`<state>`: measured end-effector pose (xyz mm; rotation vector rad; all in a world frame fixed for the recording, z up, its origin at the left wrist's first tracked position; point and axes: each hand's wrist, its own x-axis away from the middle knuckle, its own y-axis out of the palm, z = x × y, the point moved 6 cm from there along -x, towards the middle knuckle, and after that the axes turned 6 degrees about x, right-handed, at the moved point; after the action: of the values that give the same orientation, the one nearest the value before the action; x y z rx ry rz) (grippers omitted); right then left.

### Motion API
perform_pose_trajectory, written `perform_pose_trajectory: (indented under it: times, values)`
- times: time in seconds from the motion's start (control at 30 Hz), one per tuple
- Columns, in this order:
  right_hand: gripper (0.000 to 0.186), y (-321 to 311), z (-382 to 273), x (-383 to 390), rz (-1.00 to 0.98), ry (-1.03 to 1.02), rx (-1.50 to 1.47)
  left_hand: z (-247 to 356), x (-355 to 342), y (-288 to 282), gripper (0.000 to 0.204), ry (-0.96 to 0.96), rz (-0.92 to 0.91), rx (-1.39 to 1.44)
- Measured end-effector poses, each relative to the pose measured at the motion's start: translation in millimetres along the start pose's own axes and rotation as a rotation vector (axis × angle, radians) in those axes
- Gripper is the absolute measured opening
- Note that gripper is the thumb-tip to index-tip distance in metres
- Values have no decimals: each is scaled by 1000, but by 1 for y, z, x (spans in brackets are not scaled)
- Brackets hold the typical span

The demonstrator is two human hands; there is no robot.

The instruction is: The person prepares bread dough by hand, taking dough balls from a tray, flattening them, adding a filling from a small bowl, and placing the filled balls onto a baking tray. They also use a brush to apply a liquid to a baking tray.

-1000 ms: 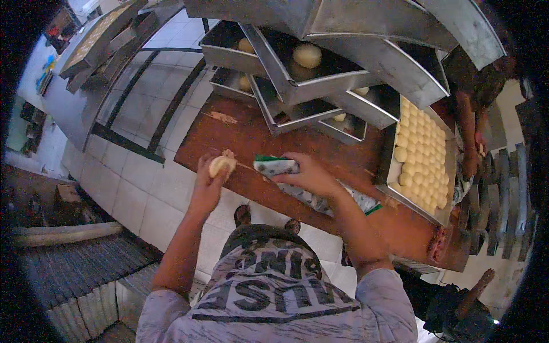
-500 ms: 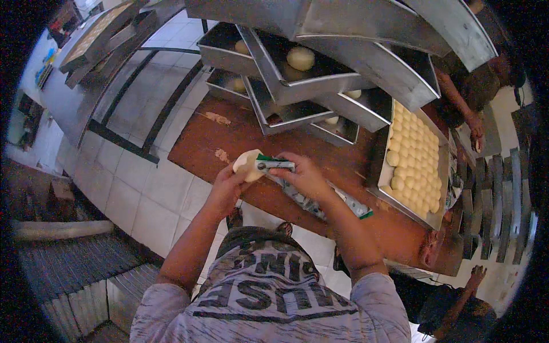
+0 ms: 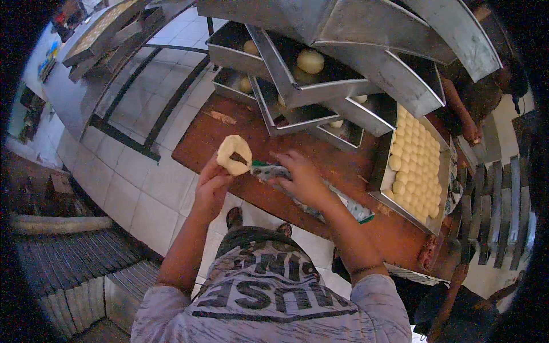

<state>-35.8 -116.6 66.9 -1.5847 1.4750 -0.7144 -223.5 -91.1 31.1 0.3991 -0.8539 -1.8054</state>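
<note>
My left hand point(image 3: 210, 186) is closed on a flattened round of pale dough point(image 3: 234, 147), held up with a dark streak of filling in its middle. Just right of it my right hand point(image 3: 291, 171) is closed on a floppy white patterned packet point(image 3: 263, 171) with a green edge, its tip beside the dough. Another long patterned pack point(image 3: 357, 210) lies on the reddish table point(image 3: 206, 137) under my right arm. A metal tray point(image 3: 377, 174) at the right holds several rows of small pale dough balls point(image 3: 414, 154).
Stacked metal tins point(image 3: 326, 88) with larger dough balls fill the back. Trays point(image 3: 97, 40) stand at the upper left, metal racks point(image 3: 40, 263) at the lower left, more tins point(image 3: 494, 211) at the right. Two other people point(image 3: 474, 100) point(image 3: 446, 308) work at the right.
The packet came to the dough, then drew back slightly right. The dough is raised and opened flatter, now showing dark filling. The co-workers' arms at the right moved.
</note>
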Motion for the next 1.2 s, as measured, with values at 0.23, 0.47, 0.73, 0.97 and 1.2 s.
perform_pose_trajectory:
  times: [0.23,0.47,0.73,0.97,1.2]
  values:
    - [51,-71,-55,7,302,-228,-58,11,34,92,62,205,-235,-651]
    - [31,-81,-39,39,372,-84,-475,7,10,128,33,133,-165,-436]
    - [29,-107,-39,72,514,-159,13,-35,6,133,35,-359,-76,-546]
    - [19,-96,-7,73,452,190,-544,-36,5,147,38,-201,-77,-388]
    - [15,-103,-11,68,432,112,-520,-31,14,142,34,-165,-104,-773]
